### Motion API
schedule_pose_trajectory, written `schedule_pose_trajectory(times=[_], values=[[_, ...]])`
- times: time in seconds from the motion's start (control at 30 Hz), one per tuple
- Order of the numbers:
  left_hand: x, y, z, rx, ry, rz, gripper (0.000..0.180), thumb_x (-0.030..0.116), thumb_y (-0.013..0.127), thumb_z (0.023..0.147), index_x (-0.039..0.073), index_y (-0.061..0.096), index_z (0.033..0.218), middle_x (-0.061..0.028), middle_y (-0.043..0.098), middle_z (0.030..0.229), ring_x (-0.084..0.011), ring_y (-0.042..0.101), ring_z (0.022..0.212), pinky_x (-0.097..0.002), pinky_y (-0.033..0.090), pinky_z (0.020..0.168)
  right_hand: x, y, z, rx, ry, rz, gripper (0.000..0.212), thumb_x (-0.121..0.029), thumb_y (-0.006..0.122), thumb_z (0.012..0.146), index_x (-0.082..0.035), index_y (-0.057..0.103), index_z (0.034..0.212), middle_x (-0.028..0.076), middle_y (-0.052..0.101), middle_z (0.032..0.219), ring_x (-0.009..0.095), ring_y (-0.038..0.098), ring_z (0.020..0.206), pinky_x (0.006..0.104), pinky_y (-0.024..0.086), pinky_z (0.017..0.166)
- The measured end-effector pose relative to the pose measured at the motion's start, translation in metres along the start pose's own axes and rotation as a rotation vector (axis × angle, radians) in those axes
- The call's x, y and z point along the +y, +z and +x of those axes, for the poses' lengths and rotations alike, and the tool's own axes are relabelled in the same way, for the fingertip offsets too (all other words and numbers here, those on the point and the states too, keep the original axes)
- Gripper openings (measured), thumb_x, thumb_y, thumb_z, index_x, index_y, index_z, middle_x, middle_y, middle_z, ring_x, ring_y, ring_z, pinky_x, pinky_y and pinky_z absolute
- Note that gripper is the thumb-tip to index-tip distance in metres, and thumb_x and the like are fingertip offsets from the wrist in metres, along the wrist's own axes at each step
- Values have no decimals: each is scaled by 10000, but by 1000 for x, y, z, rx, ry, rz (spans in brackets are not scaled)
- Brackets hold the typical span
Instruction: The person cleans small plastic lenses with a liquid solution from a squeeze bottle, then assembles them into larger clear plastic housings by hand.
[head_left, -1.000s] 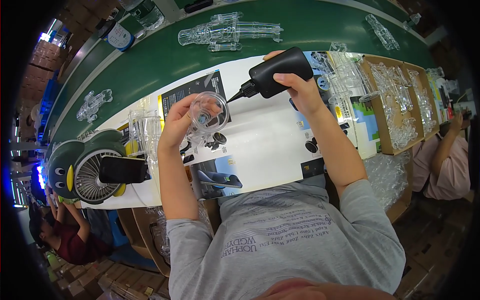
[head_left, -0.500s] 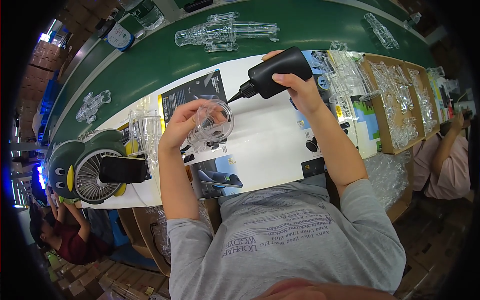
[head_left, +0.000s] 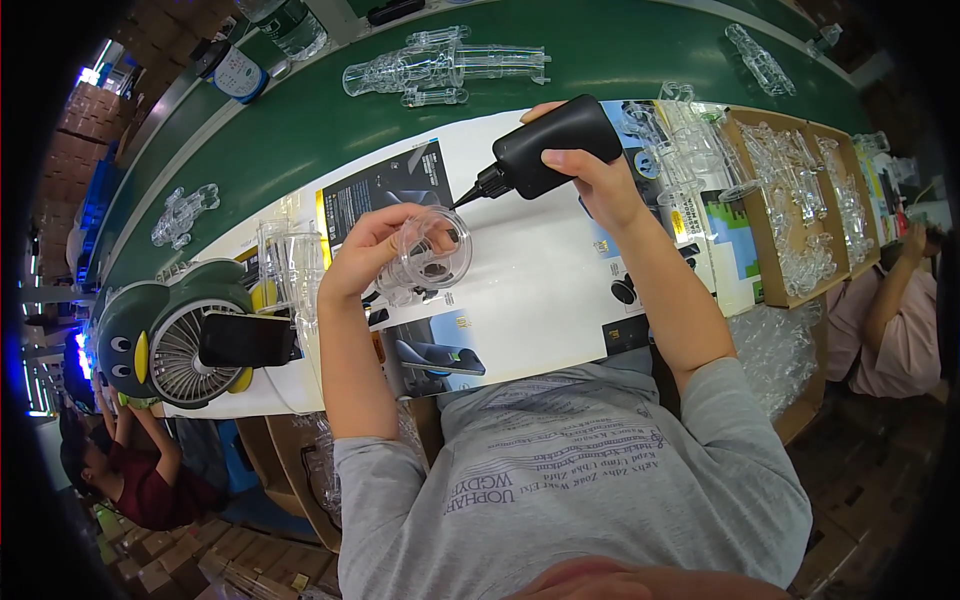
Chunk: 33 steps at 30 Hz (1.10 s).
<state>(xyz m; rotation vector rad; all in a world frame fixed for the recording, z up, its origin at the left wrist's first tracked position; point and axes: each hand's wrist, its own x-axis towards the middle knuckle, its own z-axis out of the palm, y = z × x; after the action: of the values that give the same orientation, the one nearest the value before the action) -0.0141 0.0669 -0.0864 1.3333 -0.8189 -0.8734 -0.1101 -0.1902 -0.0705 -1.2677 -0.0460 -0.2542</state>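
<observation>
My left hand (head_left: 372, 250) is closed around a clear tubular part (head_left: 440, 272), its round flanged rim tilted up toward me. In my right hand (head_left: 600, 180) lies a black squeeze bottle (head_left: 555, 148), gripped by its body and tipped to the left. The bottle's thin pointed nozzle (head_left: 466, 198) is at the upper edge of the rim; whether it touches, I cannot tell. Below both hands is a white printed sheet (head_left: 540, 300). Beyond them, on the green table (head_left: 600, 75), rests a long clear assembly (head_left: 450, 66) with side tubes.
A penguin-shaped fan (head_left: 180, 330) with a phone (head_left: 245, 340) before it stands at left, beside clear cylinders (head_left: 290, 265). At right, a cardboard box (head_left: 770, 285) holds several clear parts. A labelled bottle (head_left: 232, 72) stands far left. Other people sit at both sides.
The clear part in my left hand has turned slightly, its rim shifting a little down and right. The black bottle has moved slightly left. Both grips stay the same.
</observation>
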Motion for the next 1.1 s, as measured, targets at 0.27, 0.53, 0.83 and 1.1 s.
schedule_pose_trajectory(times=[0.27,0.53,0.83,1.1], values=[[-1,-1,0,-63,-28,25,342,260,551,880,-41,589,1038,-123,646,882,-181,613,828,-306,471,782,0,-1,-1,-21,-3,-28,402,-108,619,675,-41,547,1065,68,576,1035,162,573,934,288,479,806],[2,4,0,-75,-64,43,343,261,556,874,-50,599,1013,-114,632,847,-179,600,783,-305,466,754,-1,2,-3,-39,4,-20,397,-102,623,668,-46,553,1055,68,567,1053,164,563,958,290,470,826],[-4,-1,-1,-140,-95,-46,342,240,576,866,-52,584,1043,-107,642,881,-162,602,827,-283,461,787,0,6,-5,-59,-20,27,399,-87,618,677,-36,540,1065,82,555,1069,171,559,963,299,458,846],[-6,-3,-2,-147,-127,-39,327,215,580,856,-50,576,1049,-96,641,907,-149,609,841,-260,464,786,-2,12,-7,-72,-40,53,398,-97,620,679,-26,541,1063,84,561,1053,167,566,944,302,456,842]])
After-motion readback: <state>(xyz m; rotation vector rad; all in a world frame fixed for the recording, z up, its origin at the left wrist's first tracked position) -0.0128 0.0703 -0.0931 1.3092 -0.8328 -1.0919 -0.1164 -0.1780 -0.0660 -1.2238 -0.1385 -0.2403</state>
